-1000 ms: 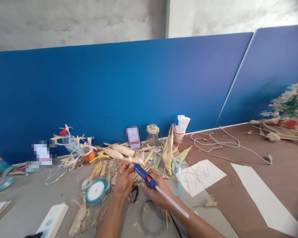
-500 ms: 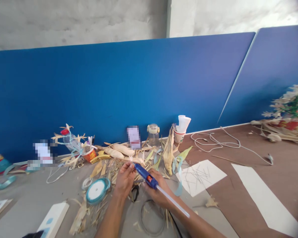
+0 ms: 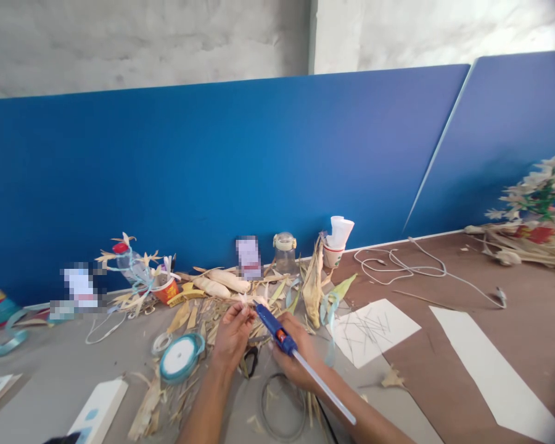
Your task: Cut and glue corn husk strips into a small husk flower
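Glue gun (image 3: 271, 322) is clasped by the right hand (image 3: 304, 348); left of it, the left hand (image 3: 231, 336) pinches a pale piece (image 3: 243, 299).

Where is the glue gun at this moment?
In the head view, the glue gun is in the right hand, lower middle, its tip just right of the left hand.

The glue gun (image 3: 272, 323) is deep blue with an orange-red patch, its stick (image 3: 322, 387) milky white. The ribbon spool (image 3: 180, 357) is teal around a white centre; the husks (image 3: 312, 297) are straw-yellow. The desk (image 3: 97, 361) is grey and brown, the partition (image 3: 213, 166) blue.
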A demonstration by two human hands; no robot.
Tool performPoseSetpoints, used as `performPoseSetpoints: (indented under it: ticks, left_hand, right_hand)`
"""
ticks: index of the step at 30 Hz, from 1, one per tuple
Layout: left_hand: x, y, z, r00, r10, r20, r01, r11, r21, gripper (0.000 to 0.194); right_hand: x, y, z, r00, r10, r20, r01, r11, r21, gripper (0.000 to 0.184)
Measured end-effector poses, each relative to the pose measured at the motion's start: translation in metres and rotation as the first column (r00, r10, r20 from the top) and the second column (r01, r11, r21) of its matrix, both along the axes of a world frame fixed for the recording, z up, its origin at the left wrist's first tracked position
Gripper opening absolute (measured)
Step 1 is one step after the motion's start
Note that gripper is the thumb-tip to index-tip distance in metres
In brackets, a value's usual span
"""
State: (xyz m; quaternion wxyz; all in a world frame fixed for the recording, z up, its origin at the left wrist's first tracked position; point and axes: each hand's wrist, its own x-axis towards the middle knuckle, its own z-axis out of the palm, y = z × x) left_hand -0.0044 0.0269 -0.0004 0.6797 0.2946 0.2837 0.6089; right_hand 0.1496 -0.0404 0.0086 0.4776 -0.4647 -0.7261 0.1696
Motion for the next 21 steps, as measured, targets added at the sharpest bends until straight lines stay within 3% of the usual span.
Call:
performPoseSetpoints:
  ticks: [5,12,16,21]
  left_hand:
    - [0.000,-0.003,0.002,1.000,-0.013,-0.024,0.013,1.000,-0.006,0.017]
    - [0.001,-0.004,0.005,0.997,-0.044,-0.059,0.045,0.999,0.012,0.016]
    - [0.002,-0.004,0.004,0.994,-0.030,-0.107,0.035,0.998,0.046,0.016]
    - [0.004,-0.006,0.006,0.986,0.016,-0.165,-0.005,0.998,0.065,0.020]
  right_hand:
    - [0.004,0.003,-0.009,0.950,-0.218,0.222,0.202,0.975,0.094,0.008]
    - [0.007,0.006,-0.015,0.819,-0.378,0.432,0.374,0.922,0.099,0.003]
    - [0.008,0.007,-0.019,0.747,-0.408,0.525,0.435,0.897,0.077,0.008]
    - [0.008,0.005,-0.023,0.722,-0.352,0.595,0.462,0.886,-0.036,0.020]
